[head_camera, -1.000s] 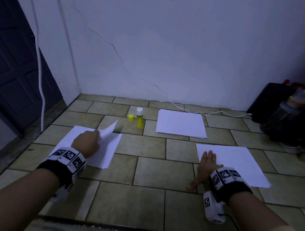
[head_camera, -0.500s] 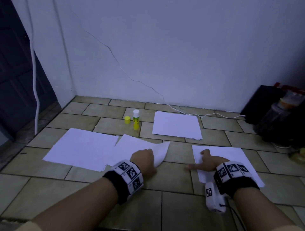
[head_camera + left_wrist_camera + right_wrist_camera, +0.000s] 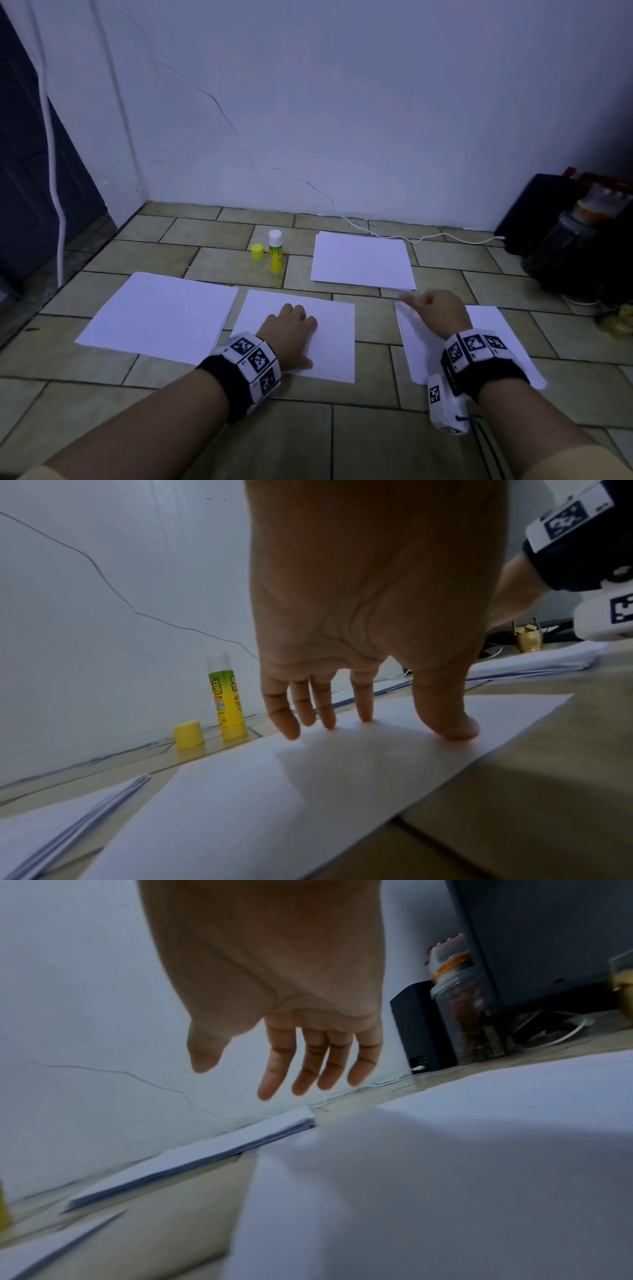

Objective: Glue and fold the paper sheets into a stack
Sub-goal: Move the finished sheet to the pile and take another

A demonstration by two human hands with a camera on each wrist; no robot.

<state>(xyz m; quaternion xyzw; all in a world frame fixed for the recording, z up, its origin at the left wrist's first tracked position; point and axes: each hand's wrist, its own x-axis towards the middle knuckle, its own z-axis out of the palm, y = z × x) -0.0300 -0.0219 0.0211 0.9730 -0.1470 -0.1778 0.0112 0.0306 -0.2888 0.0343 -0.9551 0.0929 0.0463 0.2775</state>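
A single white sheet (image 3: 329,346) lies flat on the tiled floor in front of me. My left hand (image 3: 291,325) rests on it, fingertips (image 3: 365,715) and thumb pressing the paper (image 3: 308,791). To its left lies a stack of white sheets (image 3: 161,311), and another stack (image 3: 363,260) lies farther back. My right hand (image 3: 435,306) hovers with loose straight fingers (image 3: 274,1080) above a third pile (image 3: 493,329) at the right, holding nothing. An uncapped green and yellow glue stick (image 3: 275,251) stands upright near the wall, its yellow cap (image 3: 257,251) beside it.
A white wall runs along the back with a thin cable (image 3: 421,238) at its foot. A black box (image 3: 541,209) and a plastic jar (image 3: 572,236) stand at the far right. A dark door (image 3: 30,164) is at the left.
My left hand carried one sheet from the left stack to the middle of the floor and laid it flat. My right hand lifted off the right pile and moved forward.
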